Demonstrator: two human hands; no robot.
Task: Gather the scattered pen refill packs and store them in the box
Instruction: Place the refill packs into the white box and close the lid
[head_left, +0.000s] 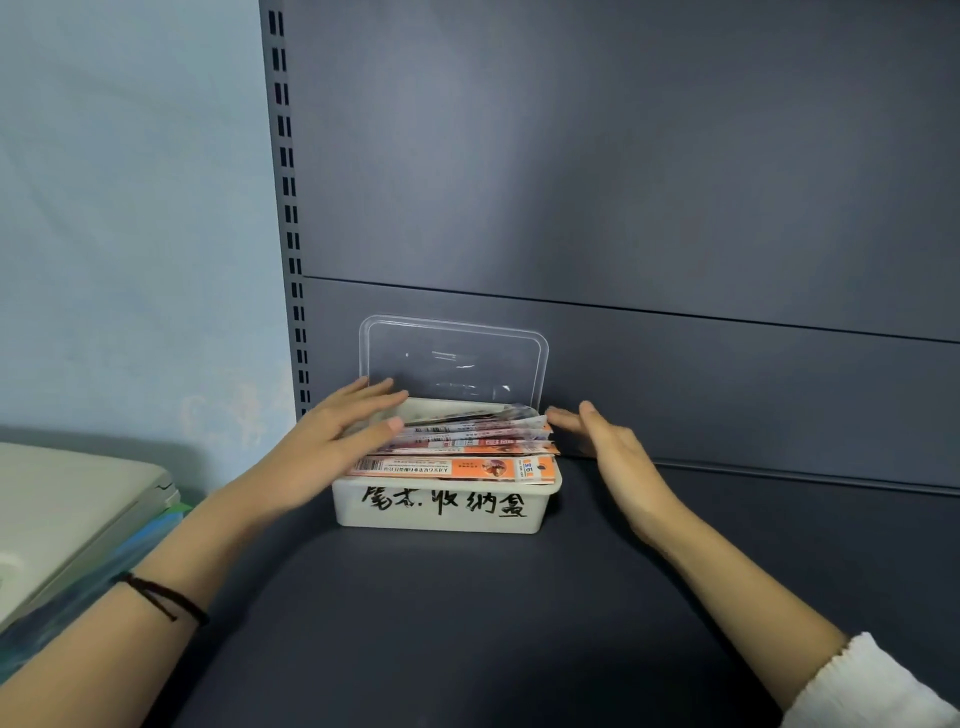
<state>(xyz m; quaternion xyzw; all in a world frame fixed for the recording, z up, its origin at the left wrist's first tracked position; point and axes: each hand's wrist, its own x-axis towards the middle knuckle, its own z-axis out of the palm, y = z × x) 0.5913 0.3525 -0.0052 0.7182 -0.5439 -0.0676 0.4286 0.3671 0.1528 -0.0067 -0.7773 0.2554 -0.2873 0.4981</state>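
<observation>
Your flat left hand holds the packs down in the box, your open right hand probably squaring their ends.

left hand: bare | left wrist: thin dark knotted cord bracelet with a short loose end | right hand: bare | right forearm: white ribbed knit sleeve cuff

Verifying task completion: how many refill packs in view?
4 refill packs discernible, all in the box: one across the front, three fanned behind it. More may be hidden beneath them or under the left hand.
</observation>
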